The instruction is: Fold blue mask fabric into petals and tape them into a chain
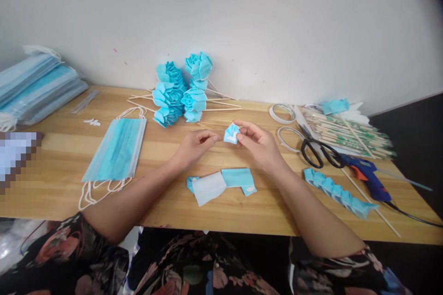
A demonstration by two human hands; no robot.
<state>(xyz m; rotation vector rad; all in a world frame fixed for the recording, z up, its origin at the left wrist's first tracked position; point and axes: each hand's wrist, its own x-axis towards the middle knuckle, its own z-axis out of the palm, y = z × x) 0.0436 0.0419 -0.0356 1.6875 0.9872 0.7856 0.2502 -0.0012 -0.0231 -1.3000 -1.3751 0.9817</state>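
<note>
Between the thumb and fingers of my right hand [258, 144] is a small folded piece of blue mask fabric [228, 138] with a white strip on its face. To its left, my left hand [194, 148] is closed, thumb pressed against the fingers; anything in that pinch is too small to make out. Below both hands, cut pieces of mask fabric lie on the table: a white one [209, 188] overlapping a blue one [238, 179], with a small folded blue end at the left. A pleated blue strip [337, 191] rests right of my right forearm.
Blue fabric flowers on sticks [169, 94] are heaped at the back. Stacked masks [114, 150] lie left, with more bagged masks [38, 85] beyond. At right are tape rolls [283, 113], black-handled scissors [311, 152], a blue glue gun [372, 179] with its cord, and bundled wooden sticks [349, 133].
</note>
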